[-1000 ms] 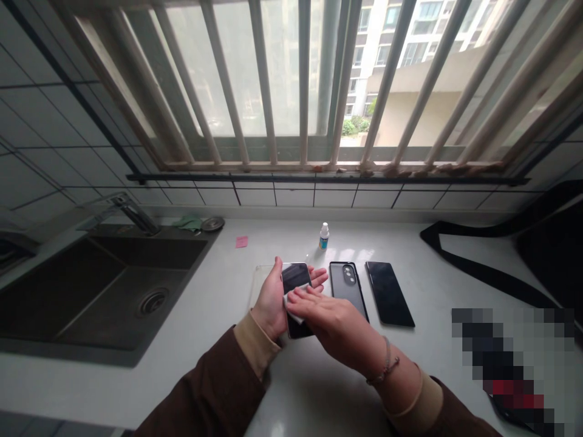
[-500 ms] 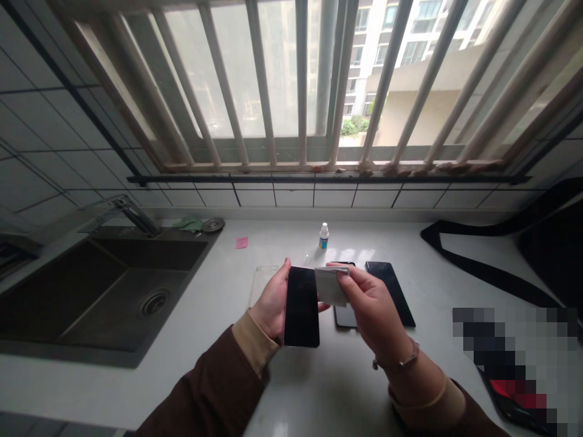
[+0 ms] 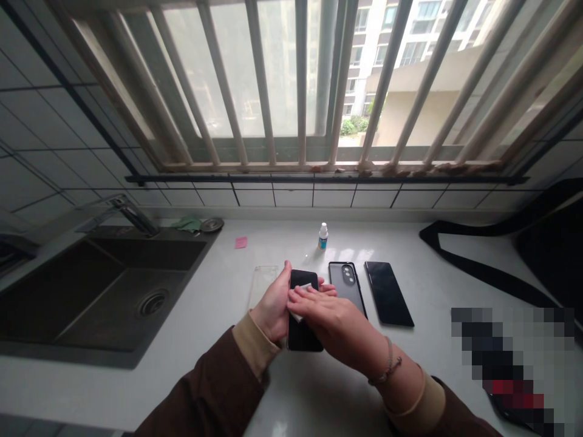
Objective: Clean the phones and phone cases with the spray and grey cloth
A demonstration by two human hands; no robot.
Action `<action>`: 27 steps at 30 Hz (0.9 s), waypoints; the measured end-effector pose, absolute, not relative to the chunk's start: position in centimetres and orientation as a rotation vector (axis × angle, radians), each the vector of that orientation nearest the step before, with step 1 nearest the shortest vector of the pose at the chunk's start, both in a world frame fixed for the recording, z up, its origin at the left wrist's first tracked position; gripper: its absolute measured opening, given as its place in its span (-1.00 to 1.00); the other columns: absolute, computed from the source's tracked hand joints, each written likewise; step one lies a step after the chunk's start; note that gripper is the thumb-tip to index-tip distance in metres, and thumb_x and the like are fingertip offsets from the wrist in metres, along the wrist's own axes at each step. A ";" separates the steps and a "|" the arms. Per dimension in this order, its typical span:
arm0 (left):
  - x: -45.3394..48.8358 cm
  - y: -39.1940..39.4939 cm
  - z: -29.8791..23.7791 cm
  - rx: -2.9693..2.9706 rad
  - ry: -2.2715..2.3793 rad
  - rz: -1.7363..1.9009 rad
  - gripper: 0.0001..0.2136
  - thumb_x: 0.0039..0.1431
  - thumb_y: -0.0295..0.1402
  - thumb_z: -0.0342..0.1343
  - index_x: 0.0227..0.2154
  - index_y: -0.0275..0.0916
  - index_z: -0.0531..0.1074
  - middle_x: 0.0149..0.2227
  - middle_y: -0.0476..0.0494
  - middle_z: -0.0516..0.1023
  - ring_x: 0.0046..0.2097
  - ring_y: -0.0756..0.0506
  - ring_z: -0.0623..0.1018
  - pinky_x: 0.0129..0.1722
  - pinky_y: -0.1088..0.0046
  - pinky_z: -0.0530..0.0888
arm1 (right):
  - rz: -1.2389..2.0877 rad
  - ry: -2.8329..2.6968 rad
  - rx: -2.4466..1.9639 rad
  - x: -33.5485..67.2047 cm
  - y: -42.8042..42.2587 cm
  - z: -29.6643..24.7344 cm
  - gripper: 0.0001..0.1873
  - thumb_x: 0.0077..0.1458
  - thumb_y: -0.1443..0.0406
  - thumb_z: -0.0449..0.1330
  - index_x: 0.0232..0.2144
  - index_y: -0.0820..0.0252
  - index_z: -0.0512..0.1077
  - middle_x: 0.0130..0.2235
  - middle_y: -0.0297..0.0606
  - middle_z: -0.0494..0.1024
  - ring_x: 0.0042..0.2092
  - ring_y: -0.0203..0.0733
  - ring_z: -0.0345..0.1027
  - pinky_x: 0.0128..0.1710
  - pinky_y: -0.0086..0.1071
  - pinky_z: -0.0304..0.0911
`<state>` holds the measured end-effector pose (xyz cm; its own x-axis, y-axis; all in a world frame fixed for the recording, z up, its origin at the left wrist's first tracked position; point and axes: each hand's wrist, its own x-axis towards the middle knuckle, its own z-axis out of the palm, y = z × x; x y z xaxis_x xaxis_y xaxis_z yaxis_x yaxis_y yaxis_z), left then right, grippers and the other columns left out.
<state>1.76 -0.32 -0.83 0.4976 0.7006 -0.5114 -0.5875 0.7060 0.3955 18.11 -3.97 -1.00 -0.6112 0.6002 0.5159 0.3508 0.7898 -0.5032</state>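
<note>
My left hand (image 3: 273, 306) holds a black smartphone (image 3: 306, 338) from its left side and from underneath, screen up, above the counter. Across the screen lies my right hand (image 3: 330, 312), fingers together and fairly flat, pressing a folded light-grey cloth (image 3: 298, 317) onto the glass. Most of the cloth is hidden beneath the fingers. A clear phone case (image 3: 264, 279) rests on the counter behind my left hand. Just beyond my right hand is a dark phone case (image 3: 339, 279) with camera holes, and beside it lies a second black phone (image 3: 389, 294).
A small white-capped bottle (image 3: 323, 238) stands near the back of the white counter (image 3: 204, 364), with a pink paper square (image 3: 240, 243) to its left. The sink (image 3: 122, 291) is at the left. A black strap (image 3: 483, 264) and a pixelated patch occupy the right side.
My right hand has moved left and turned palm down, bringing the cloth from beside the phone onto its screen. The dark case behind it is now more exposed.
</note>
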 end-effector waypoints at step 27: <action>1.6 -0.2 0.2 0.178 0.646 0.787 -0.31 0.44 0.13 -0.16 0.09 -0.49 0.47 -0.06 -0.57 0.66 -0.02 -0.38 0.69 0.07 0.07 0.57 | 0.509 -2.206 -0.762 19.7 -2.9 -1.5 -0.54 0.37 0.47 0.06 0.20 0.07 0.50 0.25 -0.19 0.56 0.31 -0.08 0.41 0.40 -0.06 0.27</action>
<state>1.59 -0.18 0.25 0.5262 0.7068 -0.4728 -0.6016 0.7024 0.3805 19.69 -2.86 -1.48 -0.5538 0.6552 0.5138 0.3639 0.7455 -0.5584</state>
